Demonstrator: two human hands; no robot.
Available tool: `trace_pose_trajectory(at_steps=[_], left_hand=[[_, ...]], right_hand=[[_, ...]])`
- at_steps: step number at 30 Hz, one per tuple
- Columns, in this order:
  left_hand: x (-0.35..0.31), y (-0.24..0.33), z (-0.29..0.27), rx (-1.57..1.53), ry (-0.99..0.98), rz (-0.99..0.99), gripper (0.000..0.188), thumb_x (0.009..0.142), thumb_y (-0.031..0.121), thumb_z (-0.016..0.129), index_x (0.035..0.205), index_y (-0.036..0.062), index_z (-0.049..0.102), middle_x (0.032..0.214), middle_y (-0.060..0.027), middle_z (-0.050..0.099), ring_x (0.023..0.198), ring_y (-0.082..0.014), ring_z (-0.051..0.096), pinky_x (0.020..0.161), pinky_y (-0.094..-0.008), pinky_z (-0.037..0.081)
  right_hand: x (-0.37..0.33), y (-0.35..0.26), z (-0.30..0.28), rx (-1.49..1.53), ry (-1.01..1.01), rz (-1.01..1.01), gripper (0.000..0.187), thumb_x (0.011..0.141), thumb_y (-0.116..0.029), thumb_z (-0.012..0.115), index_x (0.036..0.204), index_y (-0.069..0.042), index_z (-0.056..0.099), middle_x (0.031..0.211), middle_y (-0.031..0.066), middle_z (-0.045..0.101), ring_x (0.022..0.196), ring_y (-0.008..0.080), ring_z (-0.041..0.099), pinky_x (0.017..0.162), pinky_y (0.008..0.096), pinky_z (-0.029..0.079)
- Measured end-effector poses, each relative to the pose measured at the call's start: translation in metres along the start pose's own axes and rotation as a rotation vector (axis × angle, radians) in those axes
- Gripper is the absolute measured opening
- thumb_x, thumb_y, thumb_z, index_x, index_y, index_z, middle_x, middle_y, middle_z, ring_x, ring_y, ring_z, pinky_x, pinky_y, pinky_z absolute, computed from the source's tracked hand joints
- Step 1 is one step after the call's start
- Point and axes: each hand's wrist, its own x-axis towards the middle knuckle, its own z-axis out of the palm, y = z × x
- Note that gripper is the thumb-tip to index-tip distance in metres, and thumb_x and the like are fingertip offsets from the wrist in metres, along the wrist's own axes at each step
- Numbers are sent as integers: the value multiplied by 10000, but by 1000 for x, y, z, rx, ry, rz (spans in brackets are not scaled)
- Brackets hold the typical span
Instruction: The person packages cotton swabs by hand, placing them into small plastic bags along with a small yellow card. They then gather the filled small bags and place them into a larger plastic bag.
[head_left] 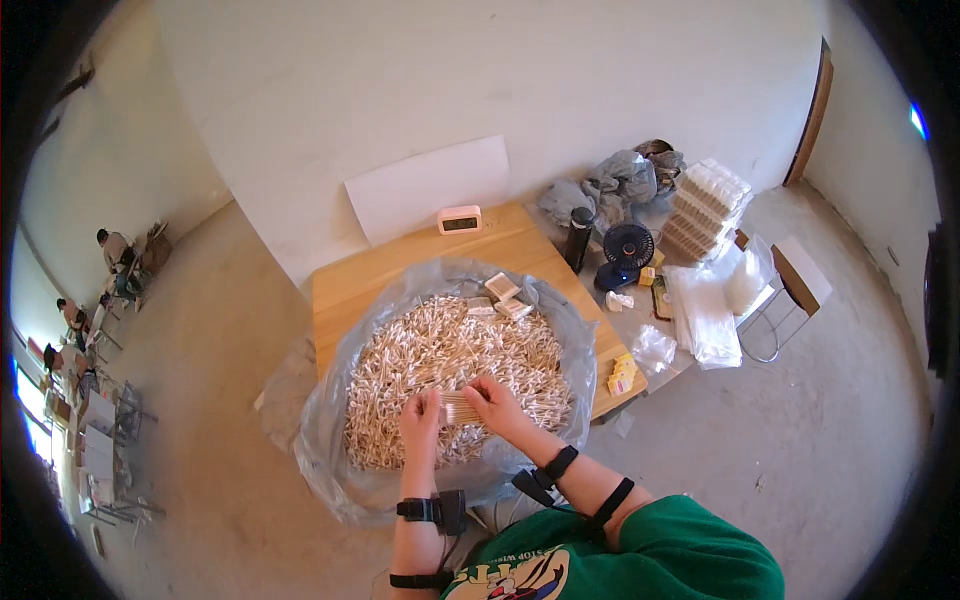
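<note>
Between my two hands is a small bundle of cotton swabs [460, 408], its sticks lying side by side. My left hand [421, 413] pinches the bundle's left end, and my right hand [494, 406] grips its right end. Below them spreads a big heap of loose cotton swabs [440, 350] inside a grey plastic bag [345, 375] with its mouth rolled open. At the heap's far right edge lie several small packs of swabs [502, 287]. Whether a wrapper surrounds the held bundle is too small to tell.
The bag rests on a wooden table [345, 285] bearing a pink digital clock [459, 220] and small yellow boxes [622, 374]. To the right are a black bottle [578, 240], a fan [627, 250], clear plastic bags [705, 315] and stacked packs [708, 208]. Other people [120, 260] sit far left.
</note>
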Motion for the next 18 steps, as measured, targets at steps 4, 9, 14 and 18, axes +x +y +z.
trace_pose_trajectory(at_steps=[4, 9, 14, 18], left_hand=[[-4, 6, 3, 194, -7, 30, 308, 903, 269, 569, 740, 8, 555, 614, -60, 526, 564, -124, 470, 536, -290, 378], [-8, 0, 13, 443, -23, 249, 244, 889, 197, 560, 778, -20, 555, 635, -124, 534, 571, -251, 490, 567, -362, 402], [10, -17, 1, 187, 168, 304, 204, 912, 187, 539, 845, -1, 578, 686, -137, 567, 611, -228, 520, 588, -349, 416], [20, -7, -6, 332, 231, 224, 211, 919, 188, 531, 830, 0, 564, 676, -137, 557, 603, -222, 508, 583, -352, 411]], right_hand=[[-2, 10, 4, 117, 204, 102, 224, 940, -220, 531, 916, 1, 555, 729, 42, 567, 692, 83, 537, 602, 241, 441], [-6, 27, 11, -20, 130, 129, 317, 953, -286, 492, 814, -2, 528, 596, 49, 489, 524, 135, 494, 491, 291, 404], [21, 22, -9, -246, 246, 132, 314, 927, -291, 510, 791, -8, 523, 695, 199, 562, 641, 378, 543, 582, 420, 429], [43, 17, -23, -304, 249, -12, 298, 934, -257, 498, 776, -5, 493, 660, 195, 534, 600, 381, 514, 558, 436, 401]])
